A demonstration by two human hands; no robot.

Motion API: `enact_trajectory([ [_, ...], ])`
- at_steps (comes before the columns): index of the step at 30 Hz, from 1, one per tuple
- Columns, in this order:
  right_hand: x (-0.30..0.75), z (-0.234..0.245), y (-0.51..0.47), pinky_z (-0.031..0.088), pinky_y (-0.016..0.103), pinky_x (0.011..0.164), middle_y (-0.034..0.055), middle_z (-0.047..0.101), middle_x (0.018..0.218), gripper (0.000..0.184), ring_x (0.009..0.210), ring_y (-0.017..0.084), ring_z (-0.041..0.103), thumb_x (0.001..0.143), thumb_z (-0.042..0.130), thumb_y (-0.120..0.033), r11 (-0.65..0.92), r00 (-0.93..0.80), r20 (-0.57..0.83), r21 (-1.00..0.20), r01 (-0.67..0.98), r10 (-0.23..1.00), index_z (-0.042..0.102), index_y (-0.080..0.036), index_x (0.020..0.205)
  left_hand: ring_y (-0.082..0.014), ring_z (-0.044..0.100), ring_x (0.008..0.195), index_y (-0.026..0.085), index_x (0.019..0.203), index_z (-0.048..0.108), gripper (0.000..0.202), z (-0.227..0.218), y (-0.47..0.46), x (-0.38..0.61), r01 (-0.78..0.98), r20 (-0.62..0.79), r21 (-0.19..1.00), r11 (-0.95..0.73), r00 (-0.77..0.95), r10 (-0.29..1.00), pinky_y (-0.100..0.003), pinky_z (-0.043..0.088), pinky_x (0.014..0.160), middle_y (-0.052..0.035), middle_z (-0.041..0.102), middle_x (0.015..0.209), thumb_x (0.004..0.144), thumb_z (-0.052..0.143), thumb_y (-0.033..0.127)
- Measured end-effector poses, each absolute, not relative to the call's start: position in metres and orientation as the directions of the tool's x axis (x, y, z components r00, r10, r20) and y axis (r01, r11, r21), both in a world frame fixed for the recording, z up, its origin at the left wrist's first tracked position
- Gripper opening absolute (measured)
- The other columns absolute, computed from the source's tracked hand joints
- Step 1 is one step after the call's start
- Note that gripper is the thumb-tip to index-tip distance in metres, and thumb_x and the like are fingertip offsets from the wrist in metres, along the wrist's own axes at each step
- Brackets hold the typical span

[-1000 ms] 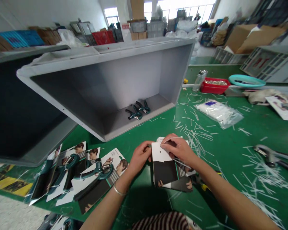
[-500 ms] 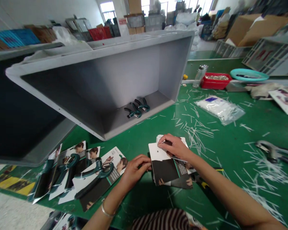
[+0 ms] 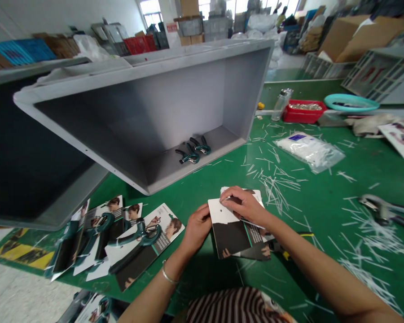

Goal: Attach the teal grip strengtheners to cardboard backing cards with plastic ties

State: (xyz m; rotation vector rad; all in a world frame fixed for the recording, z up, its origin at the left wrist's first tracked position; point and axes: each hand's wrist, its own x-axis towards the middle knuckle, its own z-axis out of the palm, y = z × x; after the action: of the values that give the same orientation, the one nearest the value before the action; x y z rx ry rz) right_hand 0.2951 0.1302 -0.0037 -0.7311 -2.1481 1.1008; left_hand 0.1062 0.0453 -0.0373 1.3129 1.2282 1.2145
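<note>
A stack of printed cardboard cards (image 3: 229,235) lies on the green table before me. My left hand (image 3: 197,229) is closed at the stack's left edge, its fingertips partly hidden by the top card. Over the upper part of the stack is my right hand (image 3: 240,202), its fingers curled, with thin white cable ties (image 3: 252,223) sticking out under the palm. To the left, several cards carry green-and-black spring hand grips (image 3: 148,231). More hand grips (image 3: 190,154) lie inside the grey bin (image 3: 202,96).
Loose cable ties (image 3: 272,190) are scattered to the right. A plastic bag of white ties (image 3: 309,150), pliers (image 3: 387,211), a red tray (image 3: 305,112), a clear bottle (image 3: 282,105) and a turquoise basin (image 3: 352,103) stand or lie around. A yellow-and-black tool (image 3: 286,255) is partly under my right forearm.
My left hand has moved slightly up and right, and its fingers now close against the edge of the card stack. My right hand has barely moved.
</note>
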Motion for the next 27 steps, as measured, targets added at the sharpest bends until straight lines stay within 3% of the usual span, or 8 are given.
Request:
enact_trajectory([
  [4, 0.296, 0.000, 0.127, 0.037, 0.038, 0.102, 0.0052, 0.062, 0.116, 0.019, 0.113, 0.021, 0.052, 0.089, 0.068, -0.032, 0.572, -0.766, 0.261, -0.803, 0.165, 0.588, 0.065, -0.023, 0.106, -0.0179, 0.067, 0.086, 0.019, 0.112, 0.064, 0.038, -0.028, 0.041, 0.105, -0.252, -0.136, 0.960, 0.123, -0.037, 0.990, -0.028, 0.051, 0.078, -0.0055, 0.073, 0.099, 0.077, 0.074, 0.030],
  [7, 0.294, 0.001, 0.123, 0.037, 0.039, 0.103, 0.0067, 0.058, 0.124, 0.037, 0.119, 0.024, 0.047, 0.075, 0.081, -0.034, 0.639, -0.783, 0.265, -0.740, 0.209, 0.563, 0.062, -0.022, 0.104, -0.0170, 0.067, 0.086, 0.018, 0.114, 0.063, 0.035, -0.021, 0.037, 0.102, -0.389, -0.229, 0.901, 0.191, -0.054, 0.972, -0.026, 0.052, 0.075, -0.0071, 0.073, 0.100, 0.083, 0.067, 0.035],
  [9, 0.292, 0.003, 0.120, 0.036, 0.039, 0.103, 0.0067, 0.058, 0.123, 0.023, 0.119, 0.023, 0.047, 0.081, 0.076, -0.030, 0.683, -0.786, 0.289, -0.697, 0.217, 0.546, 0.063, -0.022, 0.099, -0.0191, 0.068, 0.089, 0.016, 0.109, 0.066, 0.032, -0.017, 0.036, 0.100, -0.426, -0.251, 0.881, 0.208, -0.047, 0.967, -0.029, 0.053, 0.077, -0.0086, 0.073, 0.100, 0.085, 0.065, 0.037],
  [11, 0.291, 0.004, 0.119, 0.035, 0.039, 0.103, 0.0063, 0.058, 0.123, 0.004, 0.118, 0.021, 0.048, 0.090, 0.066, -0.025, 0.716, -0.779, 0.324, -0.664, 0.216, 0.536, 0.065, -0.021, 0.092, -0.0194, 0.068, 0.087, 0.015, 0.107, 0.067, 0.033, -0.015, 0.036, 0.098, -0.430, -0.248, 0.878, 0.209, -0.034, 0.968, -0.030, 0.054, 0.078, -0.0087, 0.072, 0.097, 0.085, 0.065, 0.039],
  [16, 0.292, 0.005, 0.121, 0.033, 0.043, 0.105, 0.0071, 0.055, 0.131, 0.010, 0.122, 0.024, 0.046, 0.093, 0.061, -0.027, 0.745, -0.779, 0.326, -0.618, 0.253, 0.535, 0.067, -0.021, 0.088, -0.0130, 0.062, 0.060, 0.017, 0.106, 0.065, 0.036, -0.014, 0.046, 0.096, -0.252, -0.226, 0.943, 0.218, -0.002, 0.974, -0.022, 0.049, 0.052, -0.0016, 0.065, 0.073, 0.087, 0.063, 0.046],
  [20, 0.298, 0.003, 0.125, 0.028, 0.048, 0.109, 0.0060, 0.053, 0.137, 0.012, 0.127, 0.025, 0.044, 0.093, 0.060, -0.029, 0.755, -0.846, 0.239, -0.604, 0.256, 0.477, 0.068, -0.022, 0.088, -0.0105, 0.058, 0.048, 0.014, 0.096, 0.066, 0.036, -0.024, 0.054, 0.098, -0.121, -0.284, 0.949, 0.290, 0.062, 0.957, -0.020, 0.043, 0.044, 0.0001, 0.065, 0.068, 0.075, 0.076, 0.042],
  [23, 0.314, 0.011, 0.133, 0.028, 0.049, 0.110, 0.0051, 0.051, 0.140, 0.012, 0.130, 0.025, 0.043, 0.094, 0.059, -0.031, 0.715, -0.797, 0.252, -0.636, 0.291, 0.549, 0.069, -0.025, 0.096, -0.0100, 0.058, 0.045, 0.014, 0.093, 0.064, 0.035, -0.032, 0.050, 0.095, -0.139, -0.279, 0.954, 0.265, -0.091, 0.956, -0.021, 0.044, 0.044, 0.0012, 0.065, 0.068, 0.073, 0.077, 0.040],
  [27, 0.344, 0.020, 0.128, 0.034, 0.045, 0.106, 0.0069, 0.059, 0.129, 0.023, 0.122, 0.025, 0.050, 0.095, 0.057, -0.033, 0.599, -0.501, 0.382, -0.692, 0.402, 0.777, 0.062, -0.027, 0.116, -0.0160, 0.068, 0.062, 0.016, 0.110, 0.057, 0.051, -0.041, 0.024, 0.096, -0.262, -0.330, 0.924, 0.279, -0.174, 0.928, -0.028, 0.057, 0.056, -0.0028, 0.068, 0.086, 0.071, 0.078, 0.038],
])
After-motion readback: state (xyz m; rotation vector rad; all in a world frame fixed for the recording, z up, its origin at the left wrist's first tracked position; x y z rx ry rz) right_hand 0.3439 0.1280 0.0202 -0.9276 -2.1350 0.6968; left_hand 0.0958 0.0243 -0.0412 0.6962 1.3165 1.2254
